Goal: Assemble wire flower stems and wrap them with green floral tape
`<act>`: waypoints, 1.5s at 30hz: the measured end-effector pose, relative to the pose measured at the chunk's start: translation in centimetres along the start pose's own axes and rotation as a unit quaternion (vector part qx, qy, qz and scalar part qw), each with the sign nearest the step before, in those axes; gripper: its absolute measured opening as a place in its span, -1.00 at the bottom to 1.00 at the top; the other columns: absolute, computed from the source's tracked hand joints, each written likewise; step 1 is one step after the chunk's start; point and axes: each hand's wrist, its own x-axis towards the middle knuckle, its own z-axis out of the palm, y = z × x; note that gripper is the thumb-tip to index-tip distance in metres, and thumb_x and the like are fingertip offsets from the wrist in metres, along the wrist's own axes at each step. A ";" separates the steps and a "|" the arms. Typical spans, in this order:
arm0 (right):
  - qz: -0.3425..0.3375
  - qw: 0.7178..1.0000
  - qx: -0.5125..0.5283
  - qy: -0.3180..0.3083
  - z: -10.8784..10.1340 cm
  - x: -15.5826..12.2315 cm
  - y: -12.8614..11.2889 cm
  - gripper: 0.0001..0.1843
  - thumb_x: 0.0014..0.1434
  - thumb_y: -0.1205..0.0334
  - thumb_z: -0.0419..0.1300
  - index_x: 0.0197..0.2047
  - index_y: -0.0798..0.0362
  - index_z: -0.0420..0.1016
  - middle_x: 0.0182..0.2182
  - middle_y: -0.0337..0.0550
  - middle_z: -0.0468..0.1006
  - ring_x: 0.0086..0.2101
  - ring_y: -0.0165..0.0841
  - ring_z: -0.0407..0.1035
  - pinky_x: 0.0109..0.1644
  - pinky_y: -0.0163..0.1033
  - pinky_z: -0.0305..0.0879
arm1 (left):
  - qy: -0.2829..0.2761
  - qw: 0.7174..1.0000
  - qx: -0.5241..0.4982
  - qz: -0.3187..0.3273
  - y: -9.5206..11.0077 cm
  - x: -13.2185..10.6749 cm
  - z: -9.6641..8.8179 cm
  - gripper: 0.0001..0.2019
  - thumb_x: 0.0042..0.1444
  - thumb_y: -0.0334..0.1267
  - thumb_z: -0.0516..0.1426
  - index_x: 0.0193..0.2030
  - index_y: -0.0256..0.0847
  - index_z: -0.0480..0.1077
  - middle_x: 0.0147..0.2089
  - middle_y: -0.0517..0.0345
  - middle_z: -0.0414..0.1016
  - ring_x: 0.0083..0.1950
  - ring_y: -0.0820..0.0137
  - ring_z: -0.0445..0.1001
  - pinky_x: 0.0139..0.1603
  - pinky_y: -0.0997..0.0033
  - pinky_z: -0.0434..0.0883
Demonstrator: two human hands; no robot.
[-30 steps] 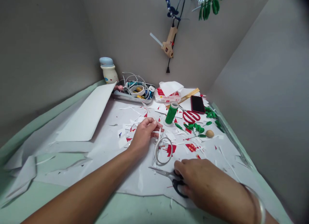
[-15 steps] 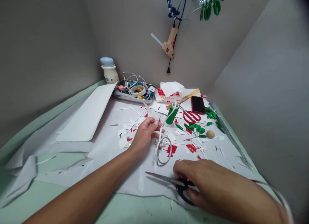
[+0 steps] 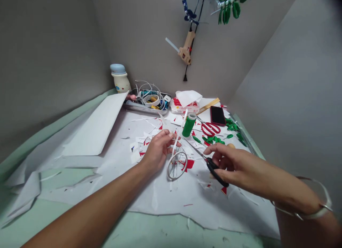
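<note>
From where I stand, a pale green table fills the corner, a broad white paper sheet covering most of it. A bent white card slants along the left edge. At the back edge sits a shallow silver metal tray of spools and coils, a cream bottle with a blue lid beside it in the back left corner.

Over the middle of the table, the left hand has thumb and fingers together, pinching a narrow white strip. The right hand, nearer the right edge, is clamped on the black handles of steel scissors, whose blades look almost together and point towards the back edge. A green thread spool on a white core stands upright just beyond the blade tips. Below the left fingers is a thin, pale round ring, with fine wires showing through it. The white strip rises from the pinch, slanting towards the spool.
</note>
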 end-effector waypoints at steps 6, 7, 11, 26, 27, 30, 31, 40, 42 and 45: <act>-0.042 0.996 0.019 -0.077 -0.7 0.6 -0.3 -0.71 0.20 0.05 0.07 -0.07 -0.09 0.48 -0.45 -0.25 0.52 -0.47 -0.40 0.36 -0.47 -0.38 0.31 | -0.020 1.000 0.004 0.002 0.0 -0.1 0.0 -0.87 0.08 -0.27 0.15 -0.32 -0.22 0.26 -0.25 0.10 0.46 -0.40 0.45 0.45 -0.53 0.51 0.34; -0.045 0.995 0.028 -0.081 -0.7 0.7 -0.3 -0.70 0.21 0.04 0.06 -0.07 -0.09 0.49 -0.44 -0.24 0.53 -0.45 -0.40 0.38 -0.44 -0.37 0.33 | -0.020 1.000 0.003 0.001 0.0 -0.1 0.0 -0.87 0.07 -0.27 0.16 -0.32 -0.22 0.26 -0.25 0.10 0.46 -0.40 0.45 0.46 -0.53 0.50 0.34; -0.019 0.989 0.098 -0.110 -0.6 0.8 -0.1 -0.66 0.20 0.07 0.09 0.02 -0.10 0.46 -0.47 -0.25 0.54 -0.46 -0.40 0.41 -0.41 -0.38 0.34 | -0.022 1.000 -0.002 -0.003 0.0 -0.1 0.2 -0.86 0.05 -0.29 0.17 -0.33 -0.22 0.26 -0.25 0.09 0.46 -0.42 0.46 0.45 -0.55 0.52 0.34; 0.037 0.967 0.178 -0.180 0.1 2.2 -0.5 -0.59 0.23 0.00 0.08 0.05 0.01 0.43 -0.48 -0.27 0.40 -0.48 -0.47 0.28 -0.40 -0.38 0.19 | -0.036 0.999 0.026 -0.015 -0.1 -0.4 0.5 -0.87 0.10 -0.32 0.12 -0.36 -0.20 0.19 -0.24 0.11 0.43 -0.43 0.46 0.41 -0.60 0.52 0.37; 0.038 0.967 0.178 -0.180 0.1 2.3 -0.5 -0.61 0.23 0.01 0.08 0.03 0.01 0.45 -0.50 -0.27 0.39 -0.49 -0.48 0.27 -0.40 -0.38 0.18 | -0.036 0.999 0.029 -0.017 -0.1 -0.4 0.5 -0.87 0.10 -0.32 0.12 -0.36 -0.20 0.19 -0.23 0.11 0.43 -0.42 0.45 0.42 -0.60 0.52 0.37; 0.036 0.966 0.185 -0.178 0.3 2.3 -0.4 -0.66 0.23 0.04 0.08 -0.03 0.02 0.48 -0.53 -0.30 0.37 -0.51 -0.49 0.25 -0.40 -0.37 0.17 | -0.038 0.999 0.030 -0.021 0.0 -0.4 0.5 -0.87 0.11 -0.31 0.11 -0.35 -0.20 0.19 -0.20 0.09 0.44 -0.40 0.43 0.43 -0.60 0.51 0.37; 0.035 0.966 0.188 -0.177 0.3 2.4 -0.4 -0.67 0.23 0.04 0.08 -0.04 0.02 0.49 -0.54 -0.31 0.37 -0.51 -0.49 0.25 -0.40 -0.37 0.17 | -0.040 0.999 0.031 -0.020 0.0 -0.4 0.5 -0.87 0.11 -0.31 0.11 -0.35 -0.20 0.19 -0.20 0.09 0.44 -0.39 0.43 0.44 -0.60 0.50 0.38; 0.033 0.965 0.201 -0.167 0.4 2.3 -0.3 -0.70 0.22 0.06 0.10 -0.10 0.02 0.51 -0.53 -0.31 0.34 -0.52 -0.51 0.20 -0.43 -0.40 0.14 | -0.052 0.998 0.040 -0.015 -0.2 -0.5 0.5 -0.87 0.08 -0.33 0.13 -0.37 -0.22 0.20 -0.22 0.13 0.42 -0.42 0.48 0.43 -0.63 0.57 0.32; 0.029 0.968 0.190 -0.164 0.3 2.3 -0.4 -0.70 0.22 0.05 0.10 -0.11 0.03 0.51 -0.53 -0.31 0.33 -0.52 -0.51 0.16 -0.43 -0.40 0.14 | -0.056 0.997 0.041 -0.017 -0.3 -0.4 0.5 -0.87 0.09 -0.32 0.13 -0.37 -0.22 0.21 -0.22 0.13 0.43 -0.42 0.48 0.43 -0.62 0.57 0.32; 0.023 0.971 0.176 -0.160 0.3 2.3 -0.4 -0.68 0.22 0.03 0.08 -0.13 0.03 0.52 -0.54 -0.31 0.29 -0.52 -0.50 0.10 -0.43 -0.41 0.13 | -0.058 0.997 0.043 -0.019 -0.3 -0.4 0.5 -0.87 0.09 -0.31 0.13 -0.37 -0.22 0.21 -0.21 0.12 0.45 -0.42 0.48 0.43 -0.64 0.58 0.30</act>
